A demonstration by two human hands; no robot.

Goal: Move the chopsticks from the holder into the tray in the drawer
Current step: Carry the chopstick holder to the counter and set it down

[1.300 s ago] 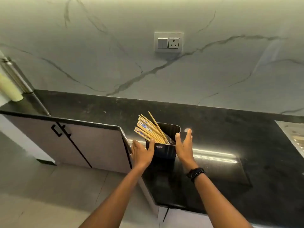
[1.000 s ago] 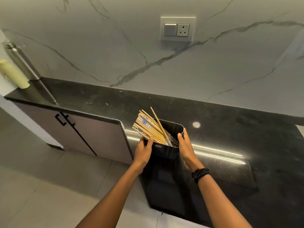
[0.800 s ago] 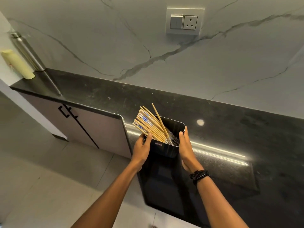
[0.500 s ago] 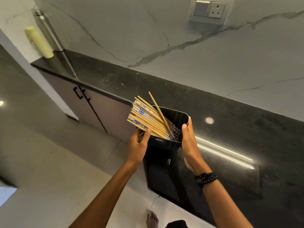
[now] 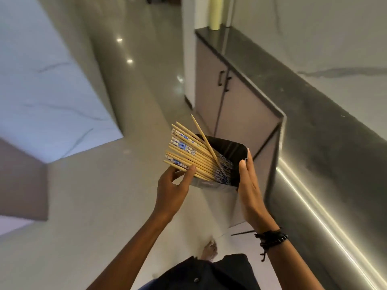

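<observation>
Both hands (left point(image 5: 170, 191), right point(image 5: 250, 189)) clasp the holder point(image 5: 232, 151) of chopsticks point(image 5: 188, 153).

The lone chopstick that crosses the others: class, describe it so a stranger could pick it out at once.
Find the black holder held between the left hand and right hand. A bundle of chopsticks fans out up-left from it. The crossing chopstick is plain wood, lies on top, and points steeper than the rest.

A glossy pale tiled floor point(image 5: 88, 206) fills the left and middle of the scene, with ceiling-light reflections at the far end. A bare foot point(image 5: 209, 251) stands on it at the near centre. A long polished black stone countertop point(image 5: 326, 143) runs along the right over grey cabinet doors point(image 5: 236, 105); a pale yellow cylinder point(image 5: 216, 12) stands at its far end.
</observation>
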